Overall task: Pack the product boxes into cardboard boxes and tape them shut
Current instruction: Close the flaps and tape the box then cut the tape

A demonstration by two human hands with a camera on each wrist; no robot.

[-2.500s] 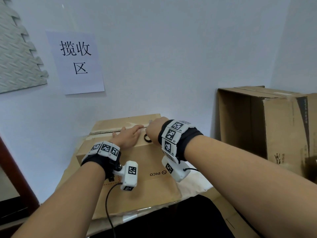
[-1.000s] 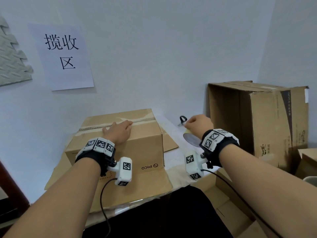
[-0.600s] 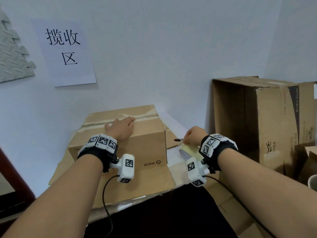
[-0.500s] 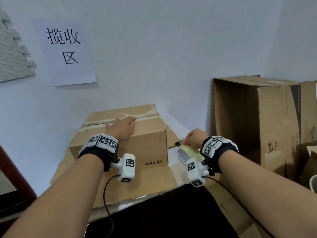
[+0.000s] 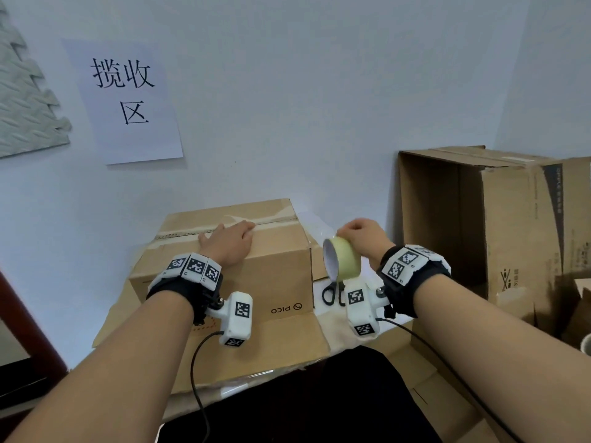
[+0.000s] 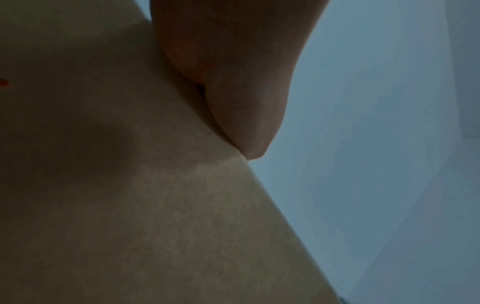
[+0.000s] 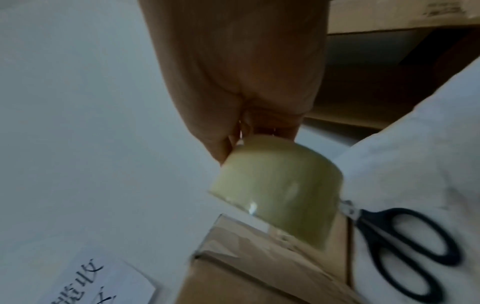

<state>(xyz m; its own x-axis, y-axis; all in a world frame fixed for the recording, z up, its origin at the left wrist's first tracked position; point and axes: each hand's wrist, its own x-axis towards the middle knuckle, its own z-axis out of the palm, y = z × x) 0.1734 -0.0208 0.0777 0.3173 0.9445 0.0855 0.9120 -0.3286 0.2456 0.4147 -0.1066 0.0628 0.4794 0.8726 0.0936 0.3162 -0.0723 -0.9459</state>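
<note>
A closed brown cardboard box [image 5: 275, 282] with a PICO mark stands on the table, its top seam partly taped. My left hand [image 5: 228, 243] lies flat on the box top with fingers straight; the left wrist view shows the palm [image 6: 233, 86] against the cardboard [image 6: 130, 205]. My right hand [image 5: 363, 233] holds a roll of pale yellowish tape [image 5: 343, 262] in the air just right of the box, pinching it by its top edge. In the right wrist view the tape roll [image 7: 280, 191] hangs from the fingers [image 7: 259, 123] above the box corner [image 7: 259, 257].
Black-handled scissors [image 5: 332, 294] [image 7: 405, 242] lie on the white table cover right of the box. A large open cardboard carton [image 5: 499, 225] stands at the right. Flattened cardboard [image 5: 256, 353] lies under the box. A paper sign [image 5: 124, 100] hangs on the wall.
My right hand left the box seam with the scissors, put them down on the table at the right, then took the tape roll and lifted it. The left hand stayed on the box.
</note>
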